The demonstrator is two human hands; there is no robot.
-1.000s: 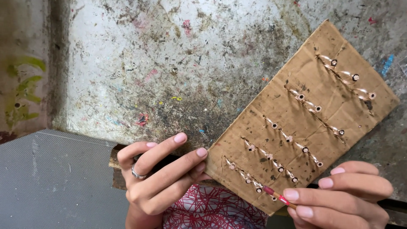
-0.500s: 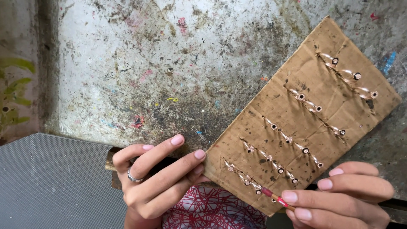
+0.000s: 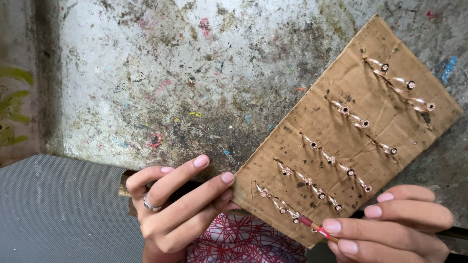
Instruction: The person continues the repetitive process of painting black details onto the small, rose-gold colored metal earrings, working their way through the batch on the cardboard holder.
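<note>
Hands (image 3: 180, 204) and ring-studded cardboard (image 3: 351, 131) unmoved since before.

A brown, roughly rectangular cardboard card (image 3: 351, 141), perhaps a display backing, lies tilted across the right side, carrying rows of small rings.

Hands (image 3: 180, 204) hold cardboard (image 3: 351, 131) (rings (image 3: 331, 159) inserted).
</note>
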